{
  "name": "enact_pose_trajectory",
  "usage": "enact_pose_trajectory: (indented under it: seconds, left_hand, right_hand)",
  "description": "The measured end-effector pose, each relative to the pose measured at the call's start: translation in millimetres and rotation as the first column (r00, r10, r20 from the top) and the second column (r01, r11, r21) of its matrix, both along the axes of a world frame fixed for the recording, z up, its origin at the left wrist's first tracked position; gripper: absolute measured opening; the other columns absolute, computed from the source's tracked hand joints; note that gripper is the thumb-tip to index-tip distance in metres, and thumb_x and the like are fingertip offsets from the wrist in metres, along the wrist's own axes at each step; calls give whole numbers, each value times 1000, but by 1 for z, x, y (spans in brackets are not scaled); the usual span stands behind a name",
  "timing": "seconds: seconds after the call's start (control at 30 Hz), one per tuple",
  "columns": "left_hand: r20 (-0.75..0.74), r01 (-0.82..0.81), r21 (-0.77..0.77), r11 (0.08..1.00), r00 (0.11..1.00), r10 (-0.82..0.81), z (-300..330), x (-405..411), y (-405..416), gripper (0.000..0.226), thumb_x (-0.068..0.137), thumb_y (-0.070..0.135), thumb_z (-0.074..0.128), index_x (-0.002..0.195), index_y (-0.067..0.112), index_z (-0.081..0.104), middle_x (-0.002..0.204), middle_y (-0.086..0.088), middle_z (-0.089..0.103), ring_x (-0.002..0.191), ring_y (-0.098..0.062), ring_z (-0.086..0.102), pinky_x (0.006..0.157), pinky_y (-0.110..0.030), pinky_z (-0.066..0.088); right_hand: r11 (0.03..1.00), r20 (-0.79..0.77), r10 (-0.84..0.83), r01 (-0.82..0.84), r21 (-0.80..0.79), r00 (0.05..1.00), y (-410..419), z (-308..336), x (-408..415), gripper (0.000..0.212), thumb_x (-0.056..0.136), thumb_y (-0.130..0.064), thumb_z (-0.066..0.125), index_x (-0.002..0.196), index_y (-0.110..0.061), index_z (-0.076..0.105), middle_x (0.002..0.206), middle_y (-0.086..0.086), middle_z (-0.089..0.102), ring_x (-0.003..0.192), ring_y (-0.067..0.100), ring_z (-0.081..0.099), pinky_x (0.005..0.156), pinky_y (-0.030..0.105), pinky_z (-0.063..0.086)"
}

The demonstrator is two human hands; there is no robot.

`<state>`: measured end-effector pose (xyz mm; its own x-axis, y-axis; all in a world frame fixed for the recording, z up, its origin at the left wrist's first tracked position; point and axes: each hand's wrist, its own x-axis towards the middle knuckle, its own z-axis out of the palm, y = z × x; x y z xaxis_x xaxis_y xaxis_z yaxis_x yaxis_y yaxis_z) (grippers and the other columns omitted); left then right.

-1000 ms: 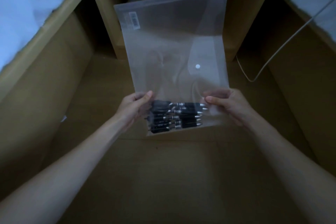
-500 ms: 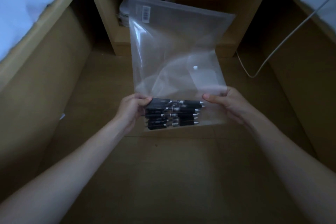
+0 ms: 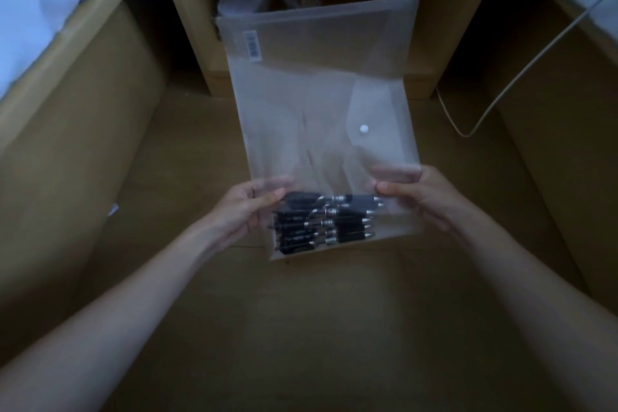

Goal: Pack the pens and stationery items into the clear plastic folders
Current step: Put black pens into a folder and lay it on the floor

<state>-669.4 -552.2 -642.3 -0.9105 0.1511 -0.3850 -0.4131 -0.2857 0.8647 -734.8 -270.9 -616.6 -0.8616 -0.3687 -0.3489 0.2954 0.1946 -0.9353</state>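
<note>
Pinching a clear snap-button folder [image 3: 321,104] at its near end — left hand [image 3: 240,211] and right hand [image 3: 421,197] flanking black pens [image 3: 326,222] lying crosswise, folder stretching away.

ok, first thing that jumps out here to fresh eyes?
A clear plastic folder held up mid-frame, with a bundle of black pens lying across its bottom end. The left hand and right hand pinch its lower sides. A white snap button shows on its flap.
</note>
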Motion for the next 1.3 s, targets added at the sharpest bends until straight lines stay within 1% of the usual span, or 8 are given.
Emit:
enact_pose_trajectory:
  seconds: [0.2,0.4,0.5,0.63,0.73,0.87,1.03,1.3]
  left_hand:
    - [-30,-39,-89,995,999,36,-4,2,-1,20,71,10,65,88,12,77,86,-3,74,74,-12,69,64,-22,57]
    - [-11,78,-99,992,997,-79,-8,4,0,48,56,35,88,97,16,71,98,-8,71,84,-19,68,69,-28,56]
    - [-37,-12,-129,992,999,7,-9,3,6,20,77,11,70,95,17,75,89,-2,74,78,-12,68,68,-20,56]
    - [-71,-35,-239,970,997,19,-9,1,8,27,87,-1,58,89,19,77,79,5,74,73,-3,68,67,-14,53]
    - [-82,-27,-293,956,997,3,-7,-1,9,19,90,-1,56,96,13,67,72,11,72,68,4,66,63,-10,50]
    - [-50,-24,-190,982,999,15,-5,-5,7,19,87,-1,57,100,9,67,82,3,75,76,-4,69,67,-15,54]
    - [48,-36,51,998,998,34,-10,1,5,37,69,12,70,106,14,63,94,-7,73,80,-16,70,65,-27,59]
    - [-30,-59,-187,981,998,54,-19,2,8,16,84,0,61,94,10,67,79,0,74,72,-6,69,64,-17,54]
  right_hand:
    - [974,207,132,-88,-209,969,14,-10,-7,82,40,-33,94,113,-8,66,107,15,71,91,21,70,68,27,57]
    - [978,178,155,-126,-164,972,13,-6,-9,35,72,-10,68,105,-21,70,90,2,73,77,14,67,64,21,56]
    - [968,176,188,-152,-199,966,11,-7,-8,42,74,-5,65,111,-24,69,99,2,73,80,12,69,67,24,58]
    - [972,186,108,-65,-225,977,4,-23,-8,45,53,-11,75,96,-23,76,95,3,74,78,13,70,71,26,59]
    - [987,161,12,14,-158,987,0,-31,-9,37,64,3,70,100,-8,69,79,-2,74,68,8,68,60,19,55]
    - [993,146,8,10,-119,989,2,-24,-14,30,80,12,59,90,-13,71,75,-4,73,65,8,67,57,18,55]
    - [989,172,-10,36,-145,985,7,-26,-15,46,48,-9,79,93,-9,70,78,-1,73,68,9,69,61,19,56]
    - [986,192,59,-27,-163,980,7,-32,-11,34,80,18,55,97,-9,67,83,-1,75,75,8,70,64,16,55]
